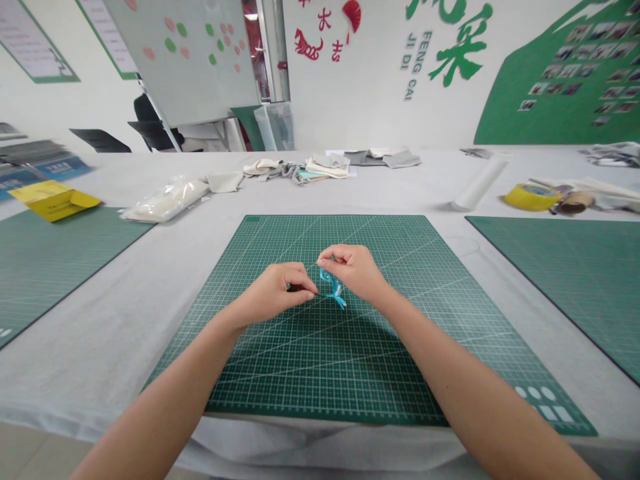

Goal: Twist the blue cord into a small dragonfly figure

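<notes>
**Small blue piece held in midair by two hands**

A small blue piece [337, 289] is held up over a green mat [325, 380], near its middle, on a pale cloth-covered counter [195, 243]. Its top is pinched between the thumb and fingers of the right hand [356, 268]. A thin dark item [323, 295] is gripped at the fingertips of the left hand [283, 288], and its tip is brought up to the blue piece's side; whether a tool or a thread is held cannot be told. Neither hand is rested on the mat.

The work is judged to be midway. A patterned upper part is already joined to narrow strands, which are left hanging loose at the lower end. The piece has not been set down, and the dark item has not been parted from it. How much is left to be done cannot be read, as the upper part is partly covered by the fingers.

Farther back, fabric scraps [325, 167] are spread along the counter. To the left, a clear packet [167, 200] and a yellow folder [55, 200] are placed; to the right, yellow tape [533, 197] is seen beside a brown tube [575, 202].
</notes>
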### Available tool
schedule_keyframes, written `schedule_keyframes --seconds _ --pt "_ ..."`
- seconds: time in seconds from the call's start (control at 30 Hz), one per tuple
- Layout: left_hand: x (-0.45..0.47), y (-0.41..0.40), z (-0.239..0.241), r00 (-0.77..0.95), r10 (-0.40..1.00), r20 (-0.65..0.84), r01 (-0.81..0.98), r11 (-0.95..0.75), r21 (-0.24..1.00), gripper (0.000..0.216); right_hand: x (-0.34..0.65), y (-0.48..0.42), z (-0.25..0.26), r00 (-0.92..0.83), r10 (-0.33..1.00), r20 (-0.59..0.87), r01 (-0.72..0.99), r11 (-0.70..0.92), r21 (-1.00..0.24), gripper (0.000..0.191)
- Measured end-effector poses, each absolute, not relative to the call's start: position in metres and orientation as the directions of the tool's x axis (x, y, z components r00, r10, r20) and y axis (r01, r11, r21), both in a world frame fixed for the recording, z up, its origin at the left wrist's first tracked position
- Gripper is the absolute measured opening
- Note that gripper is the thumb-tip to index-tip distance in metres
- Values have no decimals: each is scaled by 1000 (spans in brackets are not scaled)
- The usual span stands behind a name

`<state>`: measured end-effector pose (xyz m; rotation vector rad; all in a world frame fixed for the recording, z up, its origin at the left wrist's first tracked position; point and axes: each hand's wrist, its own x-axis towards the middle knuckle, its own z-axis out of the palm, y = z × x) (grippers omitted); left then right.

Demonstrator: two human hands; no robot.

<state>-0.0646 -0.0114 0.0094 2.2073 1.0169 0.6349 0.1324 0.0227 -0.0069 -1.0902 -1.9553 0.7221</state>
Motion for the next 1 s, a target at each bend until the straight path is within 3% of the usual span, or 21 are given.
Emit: schedule_keyframes --seconds 0.23,0.6,0.73,1.0 --pt "-67 -11 13 494 833 248 433 -484 761 10 132 35 -22 -310 933 181 362 292 -885 15" --pt "-77 -1 9 175 949 261 410 -311 857 12 125 32 -26 -339 936 95 294 201 -934 14" --pt "-76 0 7 68 966 250 389 -257 885 12 118 20 -20 -384 918 100 386 257 -886 12" --pt "-78 2 4 7 973 230 398 -214 892 13 111 -6 -3 -549 787 280 477 571 -668 18"
